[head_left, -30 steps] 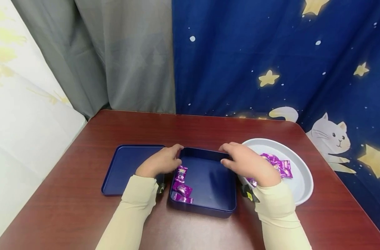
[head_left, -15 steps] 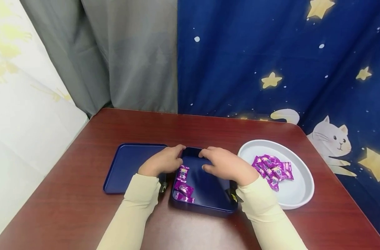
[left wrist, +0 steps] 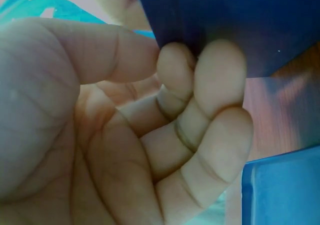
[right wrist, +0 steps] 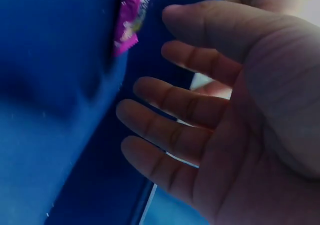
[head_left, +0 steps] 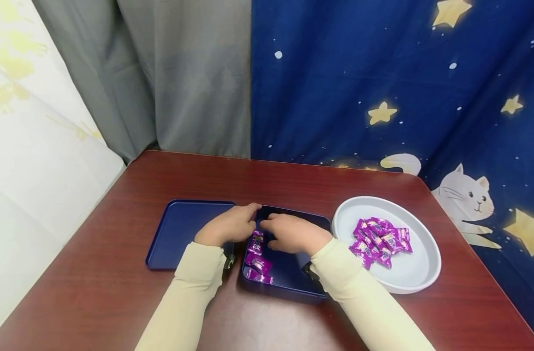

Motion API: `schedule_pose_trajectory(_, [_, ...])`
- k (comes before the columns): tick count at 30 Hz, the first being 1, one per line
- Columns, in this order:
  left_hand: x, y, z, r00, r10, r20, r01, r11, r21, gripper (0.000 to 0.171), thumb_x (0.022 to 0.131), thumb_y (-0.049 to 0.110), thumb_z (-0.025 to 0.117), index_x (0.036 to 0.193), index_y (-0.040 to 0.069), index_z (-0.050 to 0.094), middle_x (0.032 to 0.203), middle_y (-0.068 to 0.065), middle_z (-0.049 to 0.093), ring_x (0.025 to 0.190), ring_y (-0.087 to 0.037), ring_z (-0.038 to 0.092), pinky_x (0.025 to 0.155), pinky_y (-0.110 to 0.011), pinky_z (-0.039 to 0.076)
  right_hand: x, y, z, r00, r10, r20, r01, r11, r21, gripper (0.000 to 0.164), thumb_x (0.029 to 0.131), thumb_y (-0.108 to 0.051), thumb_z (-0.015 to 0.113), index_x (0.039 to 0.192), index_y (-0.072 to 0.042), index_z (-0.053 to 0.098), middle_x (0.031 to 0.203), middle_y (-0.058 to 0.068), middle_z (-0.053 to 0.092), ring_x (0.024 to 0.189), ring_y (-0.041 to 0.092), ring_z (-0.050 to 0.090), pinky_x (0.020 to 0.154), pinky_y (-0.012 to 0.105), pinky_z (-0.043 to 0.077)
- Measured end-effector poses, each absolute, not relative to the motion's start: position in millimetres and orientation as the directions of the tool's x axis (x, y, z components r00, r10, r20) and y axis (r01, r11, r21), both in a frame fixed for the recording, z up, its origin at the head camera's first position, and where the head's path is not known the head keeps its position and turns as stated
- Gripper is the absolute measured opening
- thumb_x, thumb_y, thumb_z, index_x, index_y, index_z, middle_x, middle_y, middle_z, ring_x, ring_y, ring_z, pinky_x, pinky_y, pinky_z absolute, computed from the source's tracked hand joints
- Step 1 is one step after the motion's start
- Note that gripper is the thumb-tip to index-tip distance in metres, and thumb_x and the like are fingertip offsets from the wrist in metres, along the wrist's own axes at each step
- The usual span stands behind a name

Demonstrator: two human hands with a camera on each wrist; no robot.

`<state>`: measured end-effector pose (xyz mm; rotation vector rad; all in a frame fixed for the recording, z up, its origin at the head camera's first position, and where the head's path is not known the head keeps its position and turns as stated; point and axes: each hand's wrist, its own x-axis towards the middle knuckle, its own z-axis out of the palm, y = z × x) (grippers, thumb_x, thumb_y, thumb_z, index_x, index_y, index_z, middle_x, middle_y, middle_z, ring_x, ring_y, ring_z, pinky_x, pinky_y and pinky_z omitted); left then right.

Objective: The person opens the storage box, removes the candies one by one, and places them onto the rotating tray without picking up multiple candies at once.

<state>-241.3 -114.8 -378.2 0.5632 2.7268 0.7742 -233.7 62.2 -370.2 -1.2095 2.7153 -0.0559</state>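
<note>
A dark blue rectangular box (head_left: 288, 291) stands in the middle of the table. My left hand (head_left: 226, 226) grips its left wall near the far corner, thumb on the inner side. In the left wrist view the curled fingers (left wrist: 220, 77) press the outer face of the wall. Inside the box is my right hand (head_left: 295, 234), near the far left. Its fingers are loosely spread with nothing between them. Several purple-wrapped candies (head_left: 260, 263) lie in a row along the left wall. One candy (right wrist: 132, 20) sits just beyond the right fingertips in the right wrist view.
To the right, a round white tray (head_left: 418, 275) holds a pile of purple-wrapped candies (head_left: 383, 239). A flat dark blue lid (head_left: 181, 229) lies left of the box, partly behind my left hand. Curtains (head_left: 319, 83) hang behind the table's far edge.
From the gap between tray and box, my right hand has moved left into the box, toward the candy at the far left. My left hand keeps its place on the wall.
</note>
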Motion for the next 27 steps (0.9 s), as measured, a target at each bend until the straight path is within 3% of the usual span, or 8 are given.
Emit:
schedule_pose_trajectory(7, [-241.7, -113.1, -378.4, -0.885, 0.447, -0.128, 0.314, 0.778, 0.545, 0.050, 0.093, 0.012, 0.046, 0.141, 0.006, 0.038, 0.120, -0.012, 0.057, 0.098, -0.020, 0.052, 0.087, -0.043, 0.046, -232.0, 50.9, -376.7, -0.637, -0.736, -0.229, -0.747, 0.663, -0.050, 0.039, 0.083, -0.018, 0.068, 0.122, -0.016, 0.062, 0.100, 0.006, 0.062, 0.091, 0.016, 0.053, 0.085, 0.033, 0.049])
schedule_pose_trajectory(14, [-242.0, -114.4, -379.5, -0.893, 0.426, -0.142, 0.287, 0.784, 0.550, 0.050, 0.093, 0.013, 0.046, 0.142, 0.009, 0.036, 0.129, -0.011, 0.054, 0.098, -0.019, 0.051, 0.077, -0.037, 0.045, -233.6, 46.9, -384.3, -0.632, -0.755, -0.175, -0.764, 0.645, -0.027, 0.021, 0.081, -0.018, 0.070, 0.101, -0.014, 0.065, 0.082, 0.002, 0.057, 0.077, 0.015, 0.051, 0.070, 0.030, 0.048])
schedule_pose_trajectory(21, [-241.9, -114.9, -379.5, -0.888, 0.445, -0.113, 0.317, 0.772, 0.551, 0.049, 0.093, 0.013, 0.047, 0.140, 0.006, 0.039, 0.125, -0.013, 0.056, 0.101, -0.019, 0.052, 0.088, -0.043, 0.047, -234.1, 46.2, -388.3, -0.677, -0.719, -0.155, -0.725, 0.688, -0.029, 0.015, 0.077, -0.023, 0.073, 0.084, -0.015, 0.062, 0.076, 0.000, 0.053, 0.068, 0.014, 0.049, 0.063, 0.029, 0.047])
schedule_pose_trajectory(27, [-241.3, -115.4, -378.6, -0.887, 0.446, -0.120, 0.314, 0.772, 0.552, 0.049, 0.093, 0.012, 0.046, 0.140, 0.006, 0.038, 0.119, -0.012, 0.058, 0.095, -0.019, 0.052, 0.084, -0.041, 0.046, -233.0, 45.1, -389.3, -0.676, -0.723, -0.145, -0.729, 0.684, -0.012, 0.024, 0.074, -0.026, 0.076, 0.094, -0.016, 0.067, 0.083, 0.000, 0.057, 0.075, 0.017, 0.051, 0.070, 0.032, 0.049])
